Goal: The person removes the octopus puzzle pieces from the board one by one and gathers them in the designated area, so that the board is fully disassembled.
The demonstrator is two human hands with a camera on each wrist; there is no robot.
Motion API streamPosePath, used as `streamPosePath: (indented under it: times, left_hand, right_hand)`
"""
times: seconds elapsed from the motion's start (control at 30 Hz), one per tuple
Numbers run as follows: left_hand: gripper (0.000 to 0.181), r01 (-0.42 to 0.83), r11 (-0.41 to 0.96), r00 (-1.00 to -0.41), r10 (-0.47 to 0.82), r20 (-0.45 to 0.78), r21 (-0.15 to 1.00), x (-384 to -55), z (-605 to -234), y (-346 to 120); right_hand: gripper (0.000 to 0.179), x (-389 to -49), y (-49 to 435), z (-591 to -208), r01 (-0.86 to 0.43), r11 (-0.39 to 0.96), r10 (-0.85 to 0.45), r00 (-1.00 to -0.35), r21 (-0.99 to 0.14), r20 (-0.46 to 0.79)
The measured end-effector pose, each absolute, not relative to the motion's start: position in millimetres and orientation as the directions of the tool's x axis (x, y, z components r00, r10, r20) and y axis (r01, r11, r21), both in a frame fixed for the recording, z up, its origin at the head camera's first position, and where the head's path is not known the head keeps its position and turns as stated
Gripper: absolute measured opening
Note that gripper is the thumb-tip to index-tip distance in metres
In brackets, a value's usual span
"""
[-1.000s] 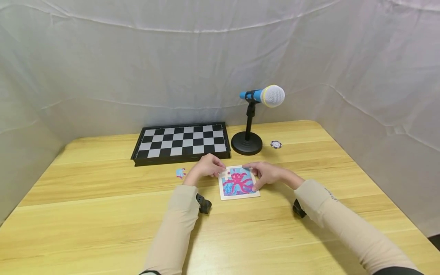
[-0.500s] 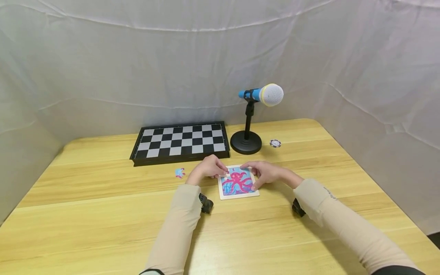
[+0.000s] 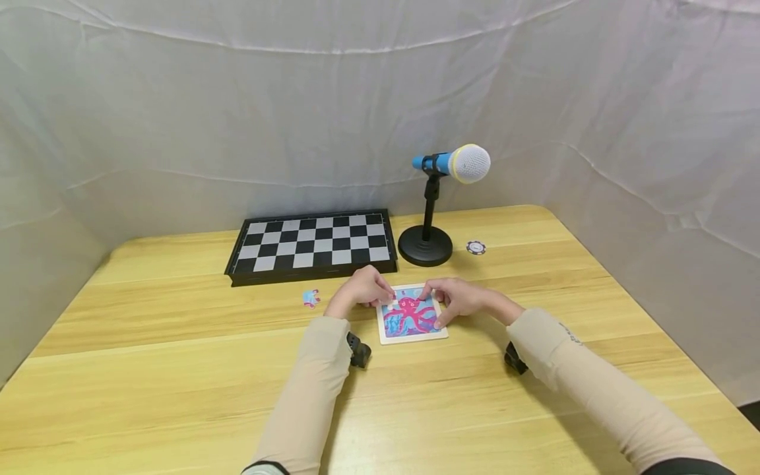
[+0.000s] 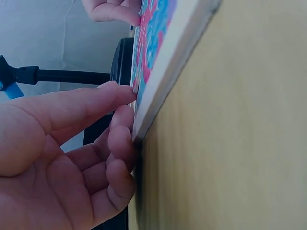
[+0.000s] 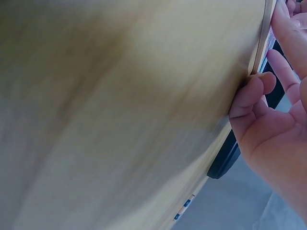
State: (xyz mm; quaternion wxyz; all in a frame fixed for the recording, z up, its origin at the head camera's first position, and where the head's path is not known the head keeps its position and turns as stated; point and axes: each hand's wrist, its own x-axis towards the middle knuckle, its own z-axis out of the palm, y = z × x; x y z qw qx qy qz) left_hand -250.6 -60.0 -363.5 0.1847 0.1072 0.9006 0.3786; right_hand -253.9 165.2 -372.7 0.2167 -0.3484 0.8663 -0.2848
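Note:
A small square jigsaw puzzle (image 3: pixel 410 326) with a pink octopus on blue lies in its pale frame on the wooden table. At its upper left corner my left hand (image 3: pixel 363 287) pinches a small puzzle piece (image 4: pixel 136 87), mostly covered by the fingers, against the puzzle's surface. A bit of white backing shows beside those fingertips. My right hand (image 3: pixel 458 300) holds the right side: the thumb rests near the lower right corner, the index finger touches the picture, and other fingers curl against the frame's edge. A loose blue and pink piece (image 3: pixel 311 299) lies left of my left hand.
Behind the hands lies a black-framed checkered board (image 3: pixel 315 247). To its right a blue microphone (image 3: pixel 469 163) with a white head sits on a black stand (image 3: pixel 425 249). A poker chip (image 3: pixel 475 247) lies right of the stand. White cloth (image 3: pixel 297 119) encloses the table's back and sides.
My left hand has brought the piece over the white gap, which shows smaller now. My right index finger has shifted from the frame's top edge inward onto the picture.

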Motion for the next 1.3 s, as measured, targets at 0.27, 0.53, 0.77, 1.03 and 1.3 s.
streamPosePath:
  times: [0.27, 0.53, 0.77, 1.03, 1.3]
  left_hand:
    - [0.01, 0.059, 0.697, -0.921, 0.315, -0.23, 0.715, -249.8, -362.3, -57.8]
    - [0.008, 0.005, 0.686, -0.932, 0.268, -0.245, 0.728, -250.3, -362.6, -55.5]
    - [0.006, -0.001, 0.685, -0.932, 0.263, -0.249, 0.728, -250.3, -362.8, -52.3]
    - [0.007, -0.033, 0.678, -0.933, 0.242, -0.266, 0.734, -251.7, -363.4, -50.6]
    - [0.008, -0.061, 0.651, -0.936, 0.225, -0.27, 0.756, -251.8, -364.3, -51.3]
  right_hand:
    - [0.04, -254.1, 165.6, -372.7, -0.459, 0.594, -0.721, -0.669, -0.661, -0.183]
    - [0.04, -252.9, 164.1, -370.4, -0.448, 0.6, -0.715, -0.672, -0.663, -0.193]
    - [0.04, -253.1, 164.7, -370.9, -0.453, 0.608, -0.713, -0.673, -0.652, -0.198]
    - [0.039, -253.6, 165.3, -371.3, -0.444, 0.613, -0.71, -0.673, -0.653, -0.209]
    - [0.038, -253.4, 165.0, -370.6, -0.448, 0.606, -0.717, -0.666, -0.657, -0.207]
